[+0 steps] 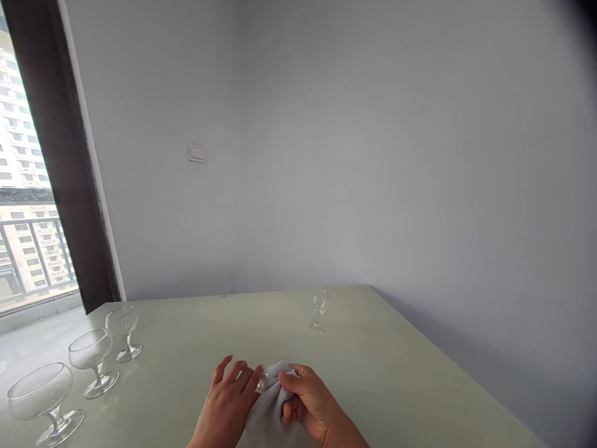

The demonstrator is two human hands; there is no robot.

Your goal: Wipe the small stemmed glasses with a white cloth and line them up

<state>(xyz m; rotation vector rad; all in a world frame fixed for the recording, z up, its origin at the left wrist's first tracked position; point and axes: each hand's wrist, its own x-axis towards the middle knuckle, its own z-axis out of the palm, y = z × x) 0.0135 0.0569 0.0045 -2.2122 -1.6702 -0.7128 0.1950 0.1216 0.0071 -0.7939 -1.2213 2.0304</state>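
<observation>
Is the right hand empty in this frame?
No, the right hand grips a bunched grey cloth between its thumb and fingers.

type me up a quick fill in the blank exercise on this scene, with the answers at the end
1. The gray cloth is pinched between the thumb and fingers of the ____.
2. Along the left side of the table, the number of glasses standing in a row is ____.
3. Beyond the hands, the small glass is not lying on its side but standing ____.
4. The switch is mounted on the ____.

Missing words: right hand; three; upright; wall.
</observation>
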